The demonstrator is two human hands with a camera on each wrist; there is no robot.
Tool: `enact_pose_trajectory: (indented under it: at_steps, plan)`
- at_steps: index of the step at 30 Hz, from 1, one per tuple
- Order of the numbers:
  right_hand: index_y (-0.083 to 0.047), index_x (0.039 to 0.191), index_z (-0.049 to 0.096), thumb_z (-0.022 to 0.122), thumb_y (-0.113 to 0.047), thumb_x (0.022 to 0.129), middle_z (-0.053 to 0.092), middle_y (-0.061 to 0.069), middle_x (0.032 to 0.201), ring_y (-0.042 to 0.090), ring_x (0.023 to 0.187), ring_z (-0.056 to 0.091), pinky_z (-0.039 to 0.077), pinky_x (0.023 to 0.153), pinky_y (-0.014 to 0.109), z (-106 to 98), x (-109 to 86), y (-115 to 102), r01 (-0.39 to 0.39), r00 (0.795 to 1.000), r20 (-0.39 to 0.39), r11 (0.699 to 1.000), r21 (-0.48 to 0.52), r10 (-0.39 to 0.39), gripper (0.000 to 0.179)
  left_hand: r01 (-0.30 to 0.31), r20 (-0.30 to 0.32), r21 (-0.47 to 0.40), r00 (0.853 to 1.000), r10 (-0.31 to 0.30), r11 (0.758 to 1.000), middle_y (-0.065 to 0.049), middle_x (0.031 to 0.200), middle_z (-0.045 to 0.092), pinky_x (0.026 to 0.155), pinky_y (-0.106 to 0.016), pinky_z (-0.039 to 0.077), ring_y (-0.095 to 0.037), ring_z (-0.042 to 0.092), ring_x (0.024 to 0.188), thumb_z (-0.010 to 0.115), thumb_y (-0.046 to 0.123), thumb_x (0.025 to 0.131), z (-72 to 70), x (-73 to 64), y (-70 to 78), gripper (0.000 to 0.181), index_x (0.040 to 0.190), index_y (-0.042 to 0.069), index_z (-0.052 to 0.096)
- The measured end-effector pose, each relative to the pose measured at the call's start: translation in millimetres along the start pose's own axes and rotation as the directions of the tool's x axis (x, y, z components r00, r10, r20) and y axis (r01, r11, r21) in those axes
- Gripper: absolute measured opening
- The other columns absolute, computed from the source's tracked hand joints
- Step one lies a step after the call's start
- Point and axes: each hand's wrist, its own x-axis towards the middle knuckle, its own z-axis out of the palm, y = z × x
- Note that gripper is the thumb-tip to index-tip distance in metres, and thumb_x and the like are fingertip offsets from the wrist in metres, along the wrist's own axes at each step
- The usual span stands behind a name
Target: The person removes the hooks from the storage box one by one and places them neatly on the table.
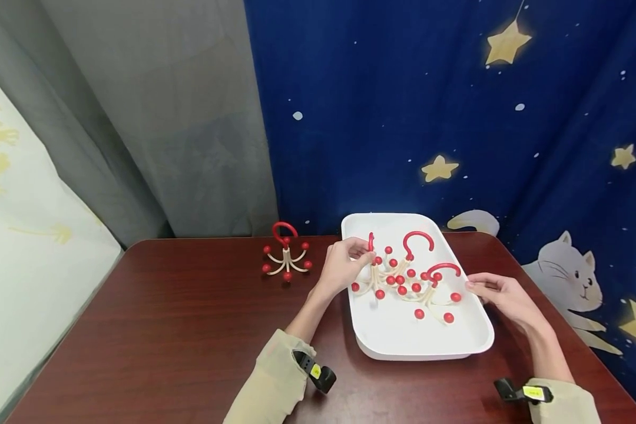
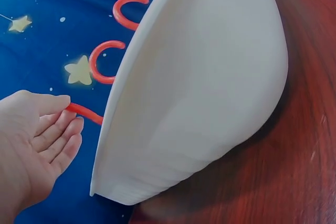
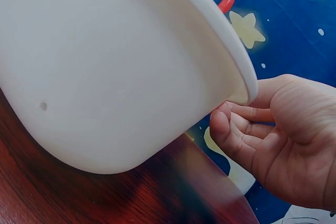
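Observation:
A white plastic tray holds three hooked pieces, each with a red hook on top and curved beige arms tipped with red balls. My left hand reaches over the tray's left side, and its thumb and fingers pinch the red hook of the leftmost piece. That piece's arms lie among those of the hooked piece behind it. Nearer the right side is another hooked piece. My right hand grips the tray's right rim, thumb on the outside in the right wrist view.
A similar hooked piece stands upright on the brown table, left of the tray near the back edge. Behind the table hang a grey curtain and a blue curtain with stars and a cat.

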Motion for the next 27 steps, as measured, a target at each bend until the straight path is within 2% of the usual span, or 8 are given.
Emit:
enact_pose_trajectory:
  at_steps: [8,12,16,21,27]
  plan:
    - [0.014,0.131,0.054,0.065,-0.029,0.101,0.071,0.017,0.109,0.018,0.082,0.067,0.057,0.072,0.029,-1,-1.2,-1,0.007,1.000,-0.005,1.000,-0.001,-0.007,0.053,0.037,-0.051,-0.013,0.998,-0.037,0.999,-0.003,0.085,0.074,0.074,-0.027,0.054,-0.012,0.068,0.078,0.079,0.012,0.087,4.2,-2.7,-2.5,0.010,0.090,0.006,0.073]
    - [0.014,0.131,0.053,0.065,-0.029,0.101,0.071,0.016,0.110,0.018,0.083,0.067,0.058,0.073,0.029,-1,-0.7,-2,0.006,1.000,-0.002,1.000,0.006,-0.006,0.054,0.011,-0.082,-0.019,0.997,-0.012,1.000,-0.004,0.084,0.074,0.076,-0.035,0.057,-0.014,0.069,0.078,0.081,0.012,0.085,7.1,-3.7,-2.1,0.012,0.088,0.005,0.071]
    - [0.014,0.132,0.053,0.065,-0.028,0.101,0.071,0.016,0.109,0.018,0.082,0.067,0.057,0.072,0.030,-2,0.3,-2,-0.007,1.000,-0.001,1.000,0.015,0.007,0.054,-0.027,-0.075,-0.004,0.997,0.027,1.000,-0.006,0.083,0.074,0.079,-0.040,0.058,-0.019,0.070,0.080,0.081,0.011,0.085,12.9,-4.5,0.8,0.012,0.087,0.004,0.071]
    - [0.014,0.133,0.052,0.064,-0.027,0.101,0.071,0.017,0.110,0.018,0.082,0.067,0.057,0.072,0.030,-1,0.8,-2,-0.013,1.000,0.006,1.000,0.019,0.013,0.053,-0.001,-0.066,0.033,0.998,0.003,0.999,-0.004,0.081,0.073,0.077,-0.032,0.058,-0.022,0.071,0.081,0.080,0.012,0.086,16.8,-5.5,6.2,0.012,0.086,0.005,0.070]
    - [0.014,0.132,0.053,0.064,-0.026,0.101,0.071,0.018,0.111,0.017,0.082,0.067,0.058,0.073,0.030,-2,1.2,-2,0.001,1.000,0.010,1.000,0.014,-0.001,0.052,0.040,-0.046,0.063,0.998,-0.038,0.997,-0.006,0.082,0.073,0.071,-0.021,0.054,-0.015,0.068,0.075,0.080,0.011,0.087,13.0,-3.9,12.7,0.011,0.088,0.003,0.072]
